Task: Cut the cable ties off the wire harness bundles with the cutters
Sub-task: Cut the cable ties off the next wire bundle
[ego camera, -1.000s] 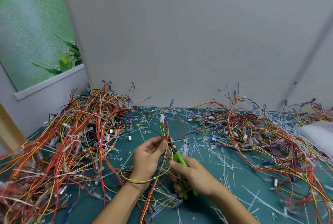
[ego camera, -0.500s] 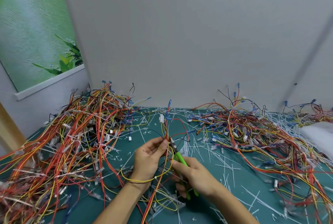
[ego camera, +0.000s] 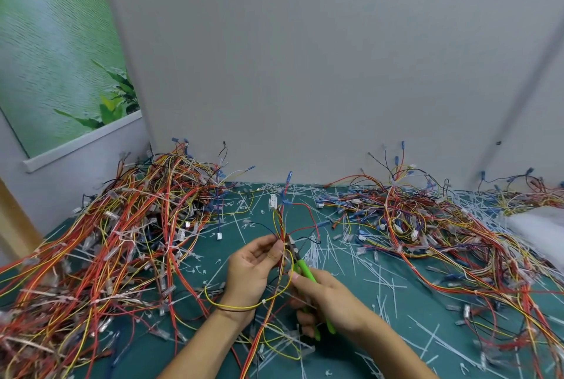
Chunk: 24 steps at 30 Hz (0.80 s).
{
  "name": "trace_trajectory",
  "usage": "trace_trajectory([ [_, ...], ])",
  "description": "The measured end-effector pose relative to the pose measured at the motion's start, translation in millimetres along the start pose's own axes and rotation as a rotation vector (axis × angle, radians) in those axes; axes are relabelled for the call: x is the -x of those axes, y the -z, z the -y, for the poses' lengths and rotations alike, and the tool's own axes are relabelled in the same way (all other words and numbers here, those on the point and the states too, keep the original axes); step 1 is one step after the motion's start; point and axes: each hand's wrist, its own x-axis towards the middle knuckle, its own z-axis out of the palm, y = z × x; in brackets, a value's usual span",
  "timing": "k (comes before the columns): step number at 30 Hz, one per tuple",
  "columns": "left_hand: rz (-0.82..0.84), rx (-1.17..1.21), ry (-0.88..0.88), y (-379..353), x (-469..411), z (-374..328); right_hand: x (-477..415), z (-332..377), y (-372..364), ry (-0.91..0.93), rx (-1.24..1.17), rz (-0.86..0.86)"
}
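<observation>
1. The teal table top (ego camera: 427,357) ended at a grey wall (ego camera: 305,73) behind. One heap of wires (ego camera: 122,241) filled its left side, and a second heap (ego camera: 427,226) spread along the right, reaching something white (ego camera: 537,226) at the right edge.
2. Open room lay only between the heaps, a middle strip littered with white tie offcuts (ego camera: 381,281).
3. There, the left hand (ego camera: 253,271) pinched the wire harness (ego camera: 282,226) between thumb and fingers, holding it upright above the table.
4. The right hand (ego camera: 329,299) was curled round the green handles of the cutters (ego camera: 305,271). Their nose met the harness just beside the left thumb (the jaws were too small to judge).
5. The harness was a thin sheaf of red, yellow and black wires. It had a white connector and blue terminals at its top, and a yellow loop draped across the left wrist.
</observation>
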Motion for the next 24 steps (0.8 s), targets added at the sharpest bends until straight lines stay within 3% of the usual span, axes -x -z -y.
trace_trajectory([
  [24,-0.001,0.086,0.033,0.6,-0.4,0.5,0.5,4.5,-3.7,0.062,0.222,-0.077],
])
